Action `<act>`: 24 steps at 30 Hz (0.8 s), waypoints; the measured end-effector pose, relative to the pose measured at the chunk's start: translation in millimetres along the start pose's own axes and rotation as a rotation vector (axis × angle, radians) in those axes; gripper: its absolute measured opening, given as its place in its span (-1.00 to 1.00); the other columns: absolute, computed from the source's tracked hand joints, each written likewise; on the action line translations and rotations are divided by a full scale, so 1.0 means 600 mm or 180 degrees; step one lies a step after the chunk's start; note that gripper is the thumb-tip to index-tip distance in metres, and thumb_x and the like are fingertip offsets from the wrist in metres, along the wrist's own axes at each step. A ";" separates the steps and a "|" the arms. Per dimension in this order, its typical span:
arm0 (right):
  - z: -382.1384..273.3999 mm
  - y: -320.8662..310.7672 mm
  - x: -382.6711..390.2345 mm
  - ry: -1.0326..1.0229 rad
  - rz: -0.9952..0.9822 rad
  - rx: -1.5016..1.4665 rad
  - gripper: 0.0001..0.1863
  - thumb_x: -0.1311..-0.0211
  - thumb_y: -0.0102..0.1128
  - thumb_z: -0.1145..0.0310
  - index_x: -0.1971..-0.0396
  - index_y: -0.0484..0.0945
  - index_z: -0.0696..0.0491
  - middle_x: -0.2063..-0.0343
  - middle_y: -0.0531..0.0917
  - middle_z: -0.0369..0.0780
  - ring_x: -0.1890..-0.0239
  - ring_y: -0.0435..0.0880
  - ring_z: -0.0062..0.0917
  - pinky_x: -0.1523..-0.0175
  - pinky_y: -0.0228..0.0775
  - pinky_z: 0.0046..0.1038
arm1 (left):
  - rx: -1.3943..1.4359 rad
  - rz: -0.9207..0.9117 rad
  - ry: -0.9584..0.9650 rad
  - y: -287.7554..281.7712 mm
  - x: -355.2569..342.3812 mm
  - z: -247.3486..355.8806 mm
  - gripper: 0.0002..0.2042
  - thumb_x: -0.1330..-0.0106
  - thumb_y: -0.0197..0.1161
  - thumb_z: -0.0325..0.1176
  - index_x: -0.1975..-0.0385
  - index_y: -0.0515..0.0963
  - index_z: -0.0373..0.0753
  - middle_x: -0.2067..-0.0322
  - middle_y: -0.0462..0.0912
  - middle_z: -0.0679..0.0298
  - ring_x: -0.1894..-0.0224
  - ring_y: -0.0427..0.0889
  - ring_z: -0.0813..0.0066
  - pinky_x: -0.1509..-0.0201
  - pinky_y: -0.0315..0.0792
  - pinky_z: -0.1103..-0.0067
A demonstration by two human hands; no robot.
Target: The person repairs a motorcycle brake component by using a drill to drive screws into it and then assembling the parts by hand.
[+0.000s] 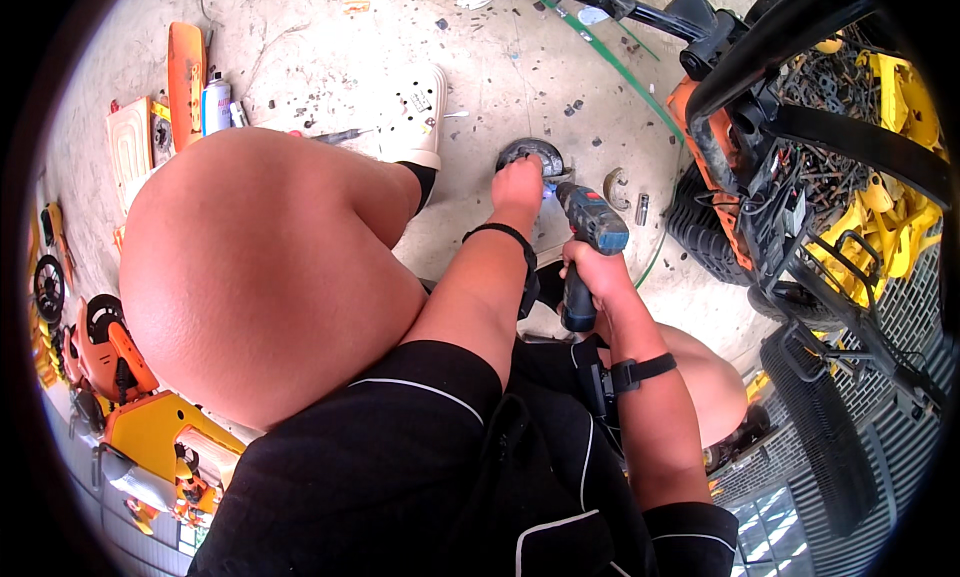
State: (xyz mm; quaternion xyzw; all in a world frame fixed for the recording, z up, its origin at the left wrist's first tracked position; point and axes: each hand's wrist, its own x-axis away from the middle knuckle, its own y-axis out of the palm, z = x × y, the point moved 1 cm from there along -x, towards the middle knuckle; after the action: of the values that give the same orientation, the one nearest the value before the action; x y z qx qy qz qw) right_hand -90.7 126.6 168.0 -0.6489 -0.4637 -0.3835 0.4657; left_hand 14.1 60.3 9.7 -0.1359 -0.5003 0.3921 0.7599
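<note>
"Black, that round part [548, 153]. Where does it lie?"

"On the pale concrete floor [480, 202], ahead of the person and just beyond the left hand [516, 185]. The fingers reach onto its near side, but how tightly they grip can't be told; the hand hides the contact."

"And the right hand [594, 264]?"

"Wrapped around the handle of a drill [600, 225], thumb side up by the body. The nose points toward the left hand, and whether its tip touches anything is too small to tell."

"How would those 2 things handle?"

"The drill looks the heavier, a stiff lump with weight in the body and the handle's foot. The handle is the place to hold it, wrist firm against twisting. The round part looks stiff and fairly light, perhaps slippery if greasy. Its outer rim is the safer hold, with fingertips clear of the drill's nose."

"What lies near?"

"A curved piece [617, 189] and a small dark cylinder [642, 209], right of the drill, apart from it. A white shoe [412, 112] stands left of the round part, and a spray can [215, 105] stands farther left."
</note>
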 end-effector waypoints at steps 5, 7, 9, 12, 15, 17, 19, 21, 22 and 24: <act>0.003 0.002 -0.001 -0.0092 0.0005 0.0024 -0.83 0.03 0.18 0.50 0.35 0.52 0.09 0.55 0.56 -0.24 0.59 0.58 -0.46 0.49 0.46 -0.32 | -0.0003 0.0017 -0.0022 -0.001 0.001 -0.003 -0.87 -0.33 0.09 -0.48 0.22 0.57 -0.22 0.12 0.71 0.06 0.05 0.71 0.01 0.01 0.61 0.23; 0.001 0.002 0.000 -0.0074 -0.0020 0.0083 -0.81 0.03 0.18 0.51 0.33 0.52 0.09 0.54 0.56 -0.24 0.59 0.58 -0.47 0.49 0.46 -0.33 | -0.0001 0.0025 -0.0037 -0.002 0.002 -0.003 -0.87 -0.33 0.09 -0.48 0.22 0.57 -0.22 0.12 0.71 0.07 0.05 0.71 0.01 0.00 0.61 0.23; 0.002 0.000 0.000 -0.0050 -0.0007 0.0091 -0.79 0.03 0.19 0.51 0.31 0.51 0.09 0.54 0.57 -0.24 0.59 0.58 -0.47 0.48 0.46 -0.33 | -0.0010 0.0016 -0.0010 -0.005 0.001 0.001 -0.87 -0.33 0.09 -0.49 0.22 0.57 -0.22 0.13 0.72 0.07 0.05 0.71 0.01 0.00 0.60 0.23; 0.003 -0.001 0.000 -0.0054 0.0004 0.0073 -0.77 0.03 0.19 0.50 0.29 0.52 0.11 0.54 0.57 -0.24 0.59 0.58 -0.48 0.47 0.45 -0.36 | -0.0011 0.0040 0.0036 -0.006 0.003 0.003 -0.87 -0.32 0.10 -0.48 0.23 0.57 -0.22 0.13 0.72 0.07 0.05 0.71 0.01 0.01 0.61 0.22; -0.001 0.000 0.003 -0.0130 0.0007 0.0044 -0.75 0.04 0.21 0.47 0.29 0.52 0.14 0.54 0.58 -0.24 0.60 0.58 -0.49 0.45 0.44 -0.41 | -0.0008 0.0013 -0.0020 -0.007 0.002 0.001 -0.88 -0.32 0.10 -0.48 0.22 0.57 -0.22 0.13 0.72 0.07 0.05 0.71 0.01 0.01 0.60 0.22; 0.002 0.000 0.001 -0.0122 0.0006 0.0022 -0.75 0.05 0.22 0.48 0.28 0.52 0.13 0.54 0.59 -0.23 0.60 0.58 -0.49 0.45 0.44 -0.41 | -0.0009 0.0005 0.0009 -0.006 0.001 0.000 -0.88 -0.32 0.11 -0.47 0.22 0.57 -0.22 0.12 0.71 0.07 0.05 0.71 0.01 0.01 0.60 0.22; 0.001 -0.001 0.002 -0.0119 0.0007 0.0042 -0.75 0.05 0.22 0.48 0.28 0.52 0.14 0.54 0.59 -0.24 0.60 0.58 -0.50 0.45 0.44 -0.41 | -0.0081 0.0053 0.0066 -0.004 0.001 0.001 -0.87 -0.33 0.11 -0.46 0.23 0.59 -0.20 0.14 0.72 0.09 0.07 0.72 0.06 0.03 0.62 0.25; 0.001 -0.002 0.002 -0.0107 0.0021 0.0049 -0.74 0.05 0.22 0.48 0.27 0.52 0.14 0.53 0.59 -0.24 0.60 0.58 -0.50 0.45 0.44 -0.41 | -0.0217 0.0163 0.0141 -0.002 0.002 0.003 -0.86 -0.35 0.10 -0.43 0.25 0.62 -0.18 0.18 0.75 0.13 0.11 0.75 0.15 0.08 0.65 0.30; -0.002 -0.001 0.001 -0.0102 -0.0041 0.0117 -0.74 0.04 0.22 0.48 0.27 0.52 0.14 0.53 0.59 -0.24 0.60 0.58 -0.50 0.44 0.45 -0.41 | -0.0192 0.0208 0.0064 -0.001 0.003 -0.003 -0.86 -0.35 0.10 -0.43 0.25 0.62 -0.18 0.18 0.75 0.13 0.10 0.75 0.15 0.07 0.65 0.30; -0.002 0.000 0.001 -0.0063 -0.0025 0.0114 -0.76 0.03 0.21 0.49 0.28 0.52 0.13 0.53 0.59 -0.24 0.59 0.59 -0.49 0.46 0.45 -0.40 | -0.0176 0.0228 0.0071 0.000 0.002 -0.003 -0.86 -0.35 0.10 -0.43 0.25 0.62 -0.18 0.18 0.74 0.13 0.10 0.75 0.15 0.07 0.65 0.30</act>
State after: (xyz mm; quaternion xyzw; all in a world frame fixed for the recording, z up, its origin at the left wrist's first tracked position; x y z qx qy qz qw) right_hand -90.4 125.5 168.8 -0.6423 -0.4776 -0.3706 0.4711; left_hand 15.9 61.5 9.4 -0.1789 -0.4972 0.4036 0.7469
